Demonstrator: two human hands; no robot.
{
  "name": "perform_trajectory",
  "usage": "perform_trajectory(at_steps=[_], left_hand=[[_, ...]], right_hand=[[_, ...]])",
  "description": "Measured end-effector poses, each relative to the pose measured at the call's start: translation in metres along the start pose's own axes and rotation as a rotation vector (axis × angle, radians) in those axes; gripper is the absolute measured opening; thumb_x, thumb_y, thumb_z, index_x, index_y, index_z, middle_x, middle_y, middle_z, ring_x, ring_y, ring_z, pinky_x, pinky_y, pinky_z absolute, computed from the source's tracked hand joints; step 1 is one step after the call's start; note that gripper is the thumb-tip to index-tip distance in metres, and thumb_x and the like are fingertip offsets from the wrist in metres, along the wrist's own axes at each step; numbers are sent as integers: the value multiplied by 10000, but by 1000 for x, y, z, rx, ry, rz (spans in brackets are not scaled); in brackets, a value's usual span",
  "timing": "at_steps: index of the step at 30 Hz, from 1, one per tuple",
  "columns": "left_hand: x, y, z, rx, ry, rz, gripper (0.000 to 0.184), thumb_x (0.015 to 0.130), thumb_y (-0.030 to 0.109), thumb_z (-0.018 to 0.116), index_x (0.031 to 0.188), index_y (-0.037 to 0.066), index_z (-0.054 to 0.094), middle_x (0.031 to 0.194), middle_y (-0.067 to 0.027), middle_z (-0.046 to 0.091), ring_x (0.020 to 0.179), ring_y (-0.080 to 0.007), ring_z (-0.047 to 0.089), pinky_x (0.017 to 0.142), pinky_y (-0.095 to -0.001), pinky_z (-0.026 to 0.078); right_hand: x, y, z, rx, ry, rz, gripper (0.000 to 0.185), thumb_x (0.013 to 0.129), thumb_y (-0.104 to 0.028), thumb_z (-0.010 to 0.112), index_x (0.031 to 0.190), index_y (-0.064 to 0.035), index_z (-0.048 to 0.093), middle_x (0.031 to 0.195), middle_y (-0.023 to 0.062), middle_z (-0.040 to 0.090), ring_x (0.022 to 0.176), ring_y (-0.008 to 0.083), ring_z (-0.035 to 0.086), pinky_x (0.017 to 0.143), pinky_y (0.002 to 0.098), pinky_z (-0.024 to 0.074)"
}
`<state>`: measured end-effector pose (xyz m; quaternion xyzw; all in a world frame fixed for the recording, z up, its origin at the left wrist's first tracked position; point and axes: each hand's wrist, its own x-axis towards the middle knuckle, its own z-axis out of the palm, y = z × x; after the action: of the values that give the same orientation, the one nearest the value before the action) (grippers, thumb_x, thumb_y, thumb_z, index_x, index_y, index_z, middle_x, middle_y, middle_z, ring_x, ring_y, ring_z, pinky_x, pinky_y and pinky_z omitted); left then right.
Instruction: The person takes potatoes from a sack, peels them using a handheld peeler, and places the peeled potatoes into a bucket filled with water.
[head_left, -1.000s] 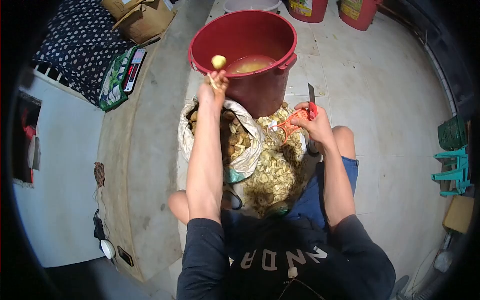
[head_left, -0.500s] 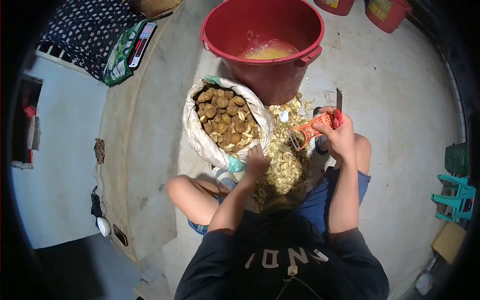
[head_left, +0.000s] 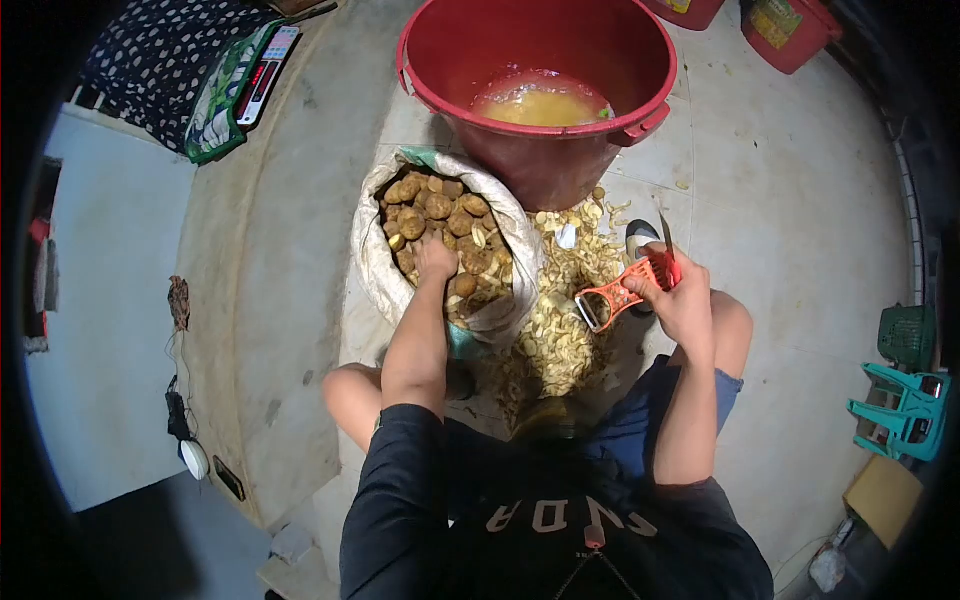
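One orange peeler (head_left: pixel 632 283) and one knife (head_left: pixel 667 228) are held together in the right hand (head_left: pixel 686 300). The left hand (head_left: pixel 437 258) is dipped among brown potatoes (head_left: pixel 411 223), too many to be counted, inside one white sack (head_left: pixel 374 265); whether any is grasped cannot be told. Beside the sack, one heap of peelings (head_left: pixel 560 345) is spread; behind, one red tub (head_left: pixel 540 165) is partly filled with yellowish liquid (head_left: pixel 545 106).

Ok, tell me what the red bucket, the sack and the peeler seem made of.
Red bucket: probably plastic, smooth and slightly glossy, with a moulded-looking handle on its side.
Sack: likely woven plastic, dull and creased; the weave is too small to confirm.
Peeler: the orange body looks like hard plastic, pierced with holes; the pale, shiny bar suggests metal.
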<state>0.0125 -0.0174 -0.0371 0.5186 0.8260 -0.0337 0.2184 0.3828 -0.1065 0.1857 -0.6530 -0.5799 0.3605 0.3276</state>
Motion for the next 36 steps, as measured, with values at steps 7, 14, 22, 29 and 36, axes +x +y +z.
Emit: perform_trajectory(at_steps=[7, 14, 22, 29, 36], left_hand=[[22, -4, 11, -7, -63, -36, 590, 816, 200, 706, 1364, 123, 501, 1460, -76, 394, 1373, -305, 292, 1114, -491, 275], [-17, -31, -1, -1232, -55, -28, 518, 887, 133, 663, 1351, 17, 465, 1269, -139, 548, 1110, -288, 572, 933, -415, 504], [-119, 13, -71, -2224, -781, 300, 661, 845, 103, 695, 1409, -33, 377, 1201, -112, 582, 931, -250, 598, 854, -314, 517], [-199, 37, -93, -1700, -808, 572, 682, 772, 66, 756, 1372, -18, 442, 1227, -111, 594, 1100, -189, 598, 932, -323, 495], [-223, 21, -79, -1607, -638, 619, 606, 728, -128, 709, 1287, -78, 480, 1142, -171, 633, 1049, -225, 643, 923, -331, 528]], right_hand=[[9, -2, 7, -82, -53, -36, 385, 719, -111, 814, 1038, 10, 635, 766, 170, 664, 675, 230, 639, 661, 337, 499], [13, 0, 17, -106, -78, -131, 421, 704, -162, 824, 1034, 7, 626, 829, 191, 659, 755, 368, 622, 703, 396, 495], [11, -3, 56, 96, -97, -170, 436, 672, -194, 865, 971, -1, 612, 789, 124, 668, 699, 208, 624, 674, 344, 489], [3, 9, 80, 628, -250, -149, 417, 663, -97, 882, 920, -46, 557, 790, -18, 599, 730, 72, 555, 667, 246, 463], [-13, 11, 83, 503, -297, -219, 469, 666, -133, 885, 994, -37, 564, 812, -35, 561, 760, 69, 511, 696, 247, 442]])
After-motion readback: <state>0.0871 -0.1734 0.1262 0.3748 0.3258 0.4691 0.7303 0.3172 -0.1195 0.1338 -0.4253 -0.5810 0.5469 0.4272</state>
